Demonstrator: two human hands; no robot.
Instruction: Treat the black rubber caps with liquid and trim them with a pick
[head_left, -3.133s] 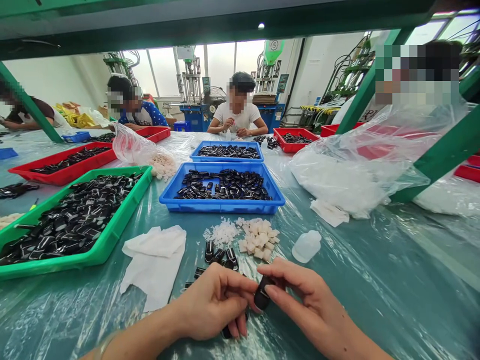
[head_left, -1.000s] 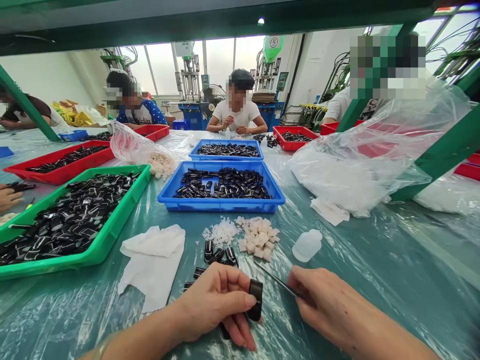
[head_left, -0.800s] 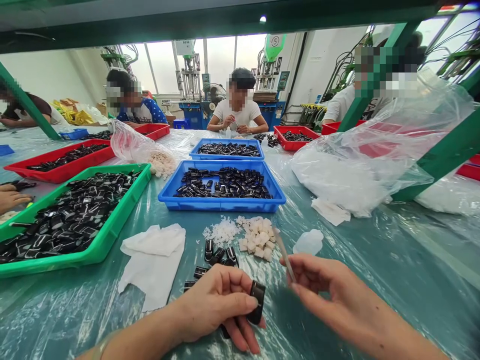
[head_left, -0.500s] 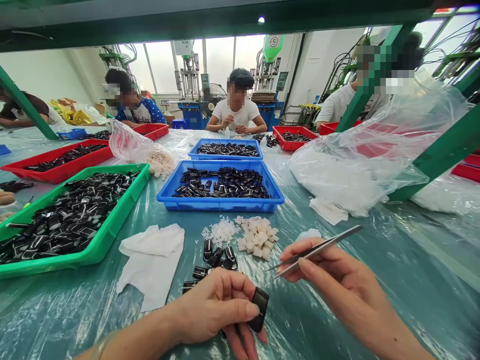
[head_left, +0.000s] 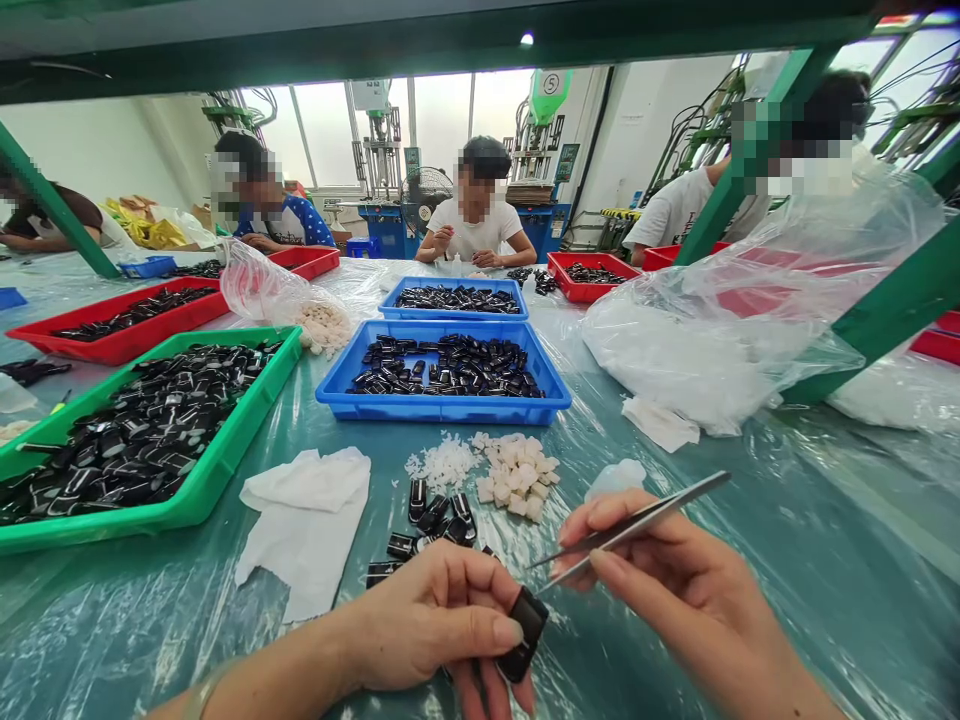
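Between thumb and fingers, my left hand [head_left: 442,620] grips a black plastic piece [head_left: 523,632] with a rounded, glossy body. Metal tweezers [head_left: 630,528] lie in my right hand [head_left: 675,590], their tips slightly apart and close to the upper edge of that piece. Whether the tips touch it I cannot tell. Just beyond my left hand lie several more black pieces [head_left: 435,515] on the plastic-covered table. Behind these are a heap of small white bits [head_left: 441,462] and a heap of cream-coloured foam-like cubes [head_left: 517,475].
A blue tray [head_left: 442,408] of black pieces stands ahead, another blue tray [head_left: 454,312] behind it. On the left are a green tray [head_left: 202,495] and a white cloth [head_left: 311,520]. A clear plastic bag [head_left: 705,350] and a green post [head_left: 900,300] stand right. Co-workers sit opposite.
The tweezers in my right hand have come down and left, nearer to the black piece. My left hand has shifted slightly and tilted the piece.
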